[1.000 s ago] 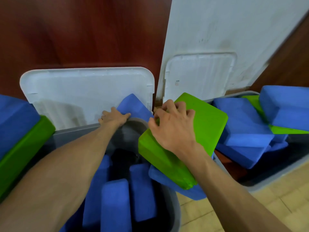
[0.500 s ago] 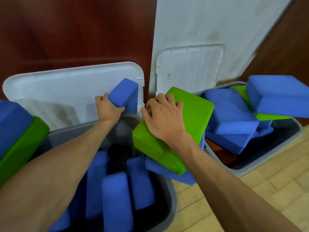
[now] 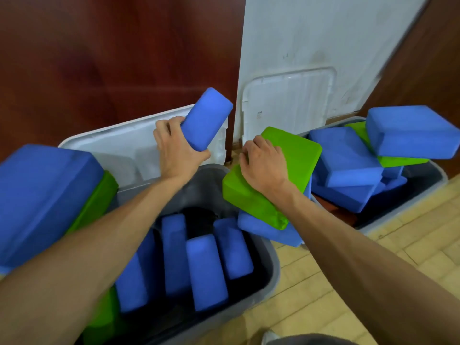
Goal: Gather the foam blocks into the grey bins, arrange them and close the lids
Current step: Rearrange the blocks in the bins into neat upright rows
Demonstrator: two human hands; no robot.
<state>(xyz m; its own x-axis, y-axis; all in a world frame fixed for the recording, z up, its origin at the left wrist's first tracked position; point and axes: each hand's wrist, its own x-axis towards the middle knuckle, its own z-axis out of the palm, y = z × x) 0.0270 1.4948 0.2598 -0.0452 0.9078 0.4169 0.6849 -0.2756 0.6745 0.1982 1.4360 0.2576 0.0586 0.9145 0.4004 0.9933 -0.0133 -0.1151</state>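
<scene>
My left hand [image 3: 175, 148] grips a blue foam block [image 3: 206, 118] and holds it up above the far rim of the near grey bin [image 3: 270, 277]. Several blue blocks [image 3: 205, 270] stand on edge inside that bin. My right hand [image 3: 263, 163] grips the far edge of a green block [image 3: 296, 155], which lies tilted over the bin's right rim on top of another blue block [image 3: 266, 230]. A second grey bin [image 3: 434, 180] at the right holds a loose pile of blue and green blocks [image 3: 346, 155].
The near bin's white lid [image 3: 119, 148] stands open against a dark red wooden panel. A second white lid [image 3: 288, 103] leans on the white wall. A big blue block [image 3: 42, 192] on a green one overhangs the left rim. Light wooden floor [image 3: 348, 295] lies at the right.
My left hand took hold of the blue block at the bin's far rim and lifted it up. My right hand stayed on the green block.
</scene>
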